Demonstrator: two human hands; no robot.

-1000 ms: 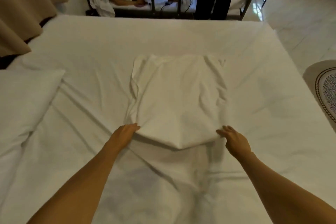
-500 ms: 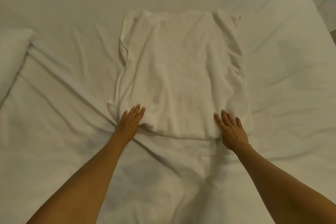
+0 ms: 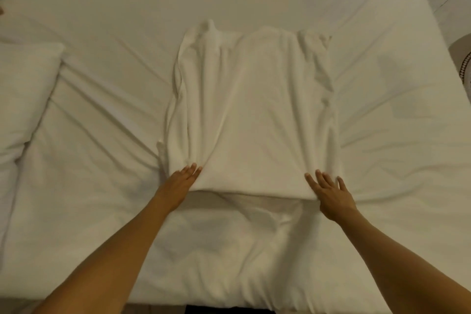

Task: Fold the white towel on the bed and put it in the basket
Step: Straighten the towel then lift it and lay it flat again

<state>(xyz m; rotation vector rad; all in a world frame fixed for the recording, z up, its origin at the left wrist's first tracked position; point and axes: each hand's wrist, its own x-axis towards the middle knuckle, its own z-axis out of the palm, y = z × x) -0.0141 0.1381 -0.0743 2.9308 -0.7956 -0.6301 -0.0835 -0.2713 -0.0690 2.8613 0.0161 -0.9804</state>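
white towel (image 3: 254, 115) runs lengthwise straight away from both hands, left hand (image 3: 179, 183) and right hand (image 3: 331, 192) pressing flat, fingers straight, on its near corners, about equally close.

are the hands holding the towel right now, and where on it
Nothing is gripped. The left hand and right hand rest flat on the white towel at its near corners, fingers straight.
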